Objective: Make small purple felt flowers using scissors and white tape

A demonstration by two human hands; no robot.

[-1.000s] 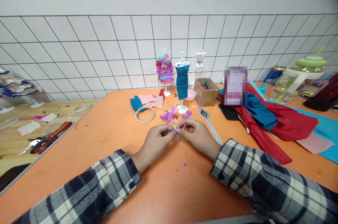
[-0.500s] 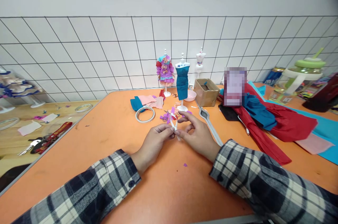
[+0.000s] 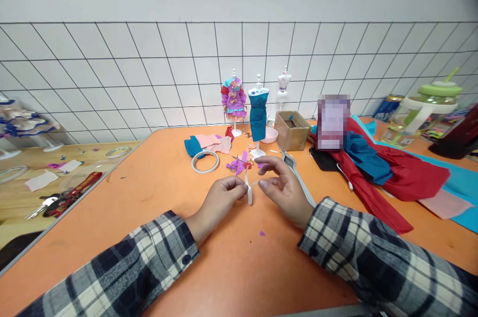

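Note:
My left hand (image 3: 221,198) pinches a thin white strip (image 3: 248,191) just above the orange table (image 3: 149,197). One end of the strip points up and the other hangs down. My right hand (image 3: 281,187) is just right of it, thumb and forefinger touching a short piece that leads off the strip, the other fingers spread. Purple and red fabric scraps (image 3: 239,162) lie just beyond my hands. Behind them stands a small mannequin in a teal dress (image 3: 258,114), with a purple-dressed one (image 3: 233,99) to its left and a bare white one (image 3: 283,84) to its right.
A white ring (image 3: 205,160) and teal and pink fabric pieces (image 3: 207,143) lie left of the mannequins. A cardboard box (image 3: 293,129), a pink bowl (image 3: 269,134) and a grey tool (image 3: 297,171) sit right. Red and blue cloth (image 3: 377,167) covers the right side. A wooden table (image 3: 56,167) stands left.
My right hand has drawn away to the right and opened its fingers. The strip, earlier pinched between both hands, now stands out of my left pinch with its lower end hanging free.

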